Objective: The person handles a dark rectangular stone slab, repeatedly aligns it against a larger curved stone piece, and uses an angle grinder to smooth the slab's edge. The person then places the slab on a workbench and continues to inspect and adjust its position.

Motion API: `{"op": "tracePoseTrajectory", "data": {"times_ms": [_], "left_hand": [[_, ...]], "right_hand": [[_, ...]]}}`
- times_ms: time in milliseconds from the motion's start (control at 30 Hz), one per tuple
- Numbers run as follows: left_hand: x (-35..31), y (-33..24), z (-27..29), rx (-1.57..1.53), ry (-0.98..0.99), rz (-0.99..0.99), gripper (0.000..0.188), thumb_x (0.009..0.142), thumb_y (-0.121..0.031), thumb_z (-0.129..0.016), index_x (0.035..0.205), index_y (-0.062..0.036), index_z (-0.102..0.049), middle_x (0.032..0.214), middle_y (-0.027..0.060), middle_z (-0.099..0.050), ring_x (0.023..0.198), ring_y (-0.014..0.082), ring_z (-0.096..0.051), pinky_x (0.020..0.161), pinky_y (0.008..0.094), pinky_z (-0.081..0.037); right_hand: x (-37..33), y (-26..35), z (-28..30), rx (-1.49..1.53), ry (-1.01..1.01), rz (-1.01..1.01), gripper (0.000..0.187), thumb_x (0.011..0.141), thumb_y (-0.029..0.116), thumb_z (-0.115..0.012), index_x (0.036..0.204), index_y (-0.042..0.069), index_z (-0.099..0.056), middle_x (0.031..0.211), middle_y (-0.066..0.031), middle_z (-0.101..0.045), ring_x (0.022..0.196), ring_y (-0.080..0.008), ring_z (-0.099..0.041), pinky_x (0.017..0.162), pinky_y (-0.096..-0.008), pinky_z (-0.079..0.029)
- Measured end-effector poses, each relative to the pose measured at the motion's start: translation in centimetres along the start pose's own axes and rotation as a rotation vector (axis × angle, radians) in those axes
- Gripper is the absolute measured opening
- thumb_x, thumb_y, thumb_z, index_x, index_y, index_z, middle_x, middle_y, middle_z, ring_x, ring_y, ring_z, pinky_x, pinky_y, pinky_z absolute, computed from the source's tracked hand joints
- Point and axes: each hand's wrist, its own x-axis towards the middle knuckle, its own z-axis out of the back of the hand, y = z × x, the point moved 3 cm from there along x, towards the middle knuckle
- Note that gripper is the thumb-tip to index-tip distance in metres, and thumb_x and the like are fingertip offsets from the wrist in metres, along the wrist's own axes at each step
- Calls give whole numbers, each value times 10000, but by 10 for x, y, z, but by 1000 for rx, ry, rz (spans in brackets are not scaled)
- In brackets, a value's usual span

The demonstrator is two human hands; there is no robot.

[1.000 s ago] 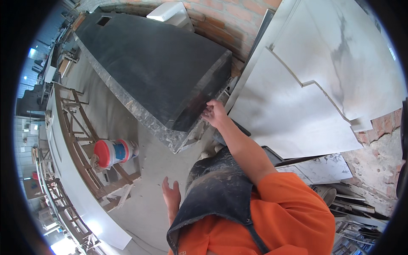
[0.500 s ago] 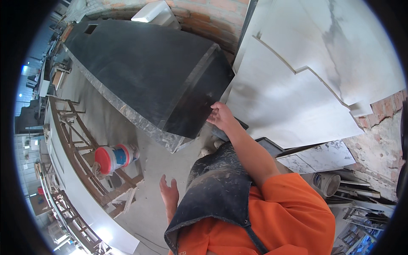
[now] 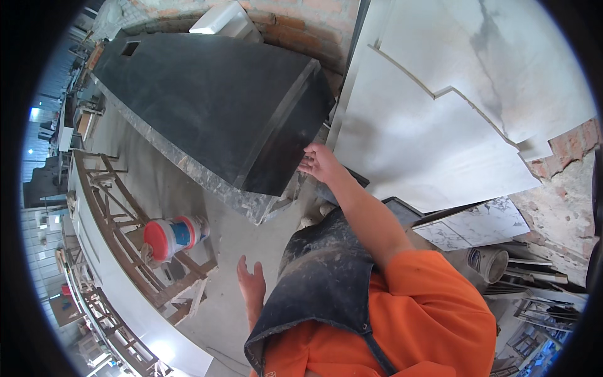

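Observation:
A long black slab (image 3: 188, 94) with a rectangular cutout at its far end lies across the upper left. At its near end is a narrow black panel (image 3: 286, 147), set along a pale seam strip. My right hand (image 3: 319, 164) reaches forward to the panel's free edge, fingers bent around it; part of the grip is hidden. My left hand (image 3: 252, 283) hangs beside the dark, dusty apron (image 3: 320, 270), fingers apart, holding nothing.
Large white marbled sheets (image 3: 440, 138) lean at the right against a brick wall. On the left, a bucket with a red lid (image 3: 158, 240) rests by a wooden frame (image 3: 119, 220). A white box (image 3: 220, 19) stands behind the slab; another bucket (image 3: 488, 264) is at lower right.
The black end panel has tilted, its free edge shifting left, and my right hand has moved slightly left and up with it. My left hand stays almost where it was.

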Motion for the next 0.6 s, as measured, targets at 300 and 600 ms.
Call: {"op": "tracePoseTrajectory", "data": {"times_ms": [300, 600], "left_hand": [[2, 14, 3, 0, 63, 19, 640, 976, -264, -659, 1517, 35, -490, 1496, 258, -552, 1344, 403, -558, 1134, 482, -446], [33, 21, -11, 80, 280, -63, 636, 974, -266, -661, 1518, 24, -504, 1509, 243, -551, 1371, 385, -550, 1148, 465, -438]], "right_hand": [[23, -5, -6, -54, -49, 35, 252, 938, 114, -598, 1188, 93, -570, 1296, -115, -588, 1260, -354, -555, 1137, -553, -440], [-39, -82, 101, -193, -134, 75, 522, 943, 176, -715, 1436, 66, -586, 1178, -77, -717, 1006, -227, -689, 877, -406, -566]]}}
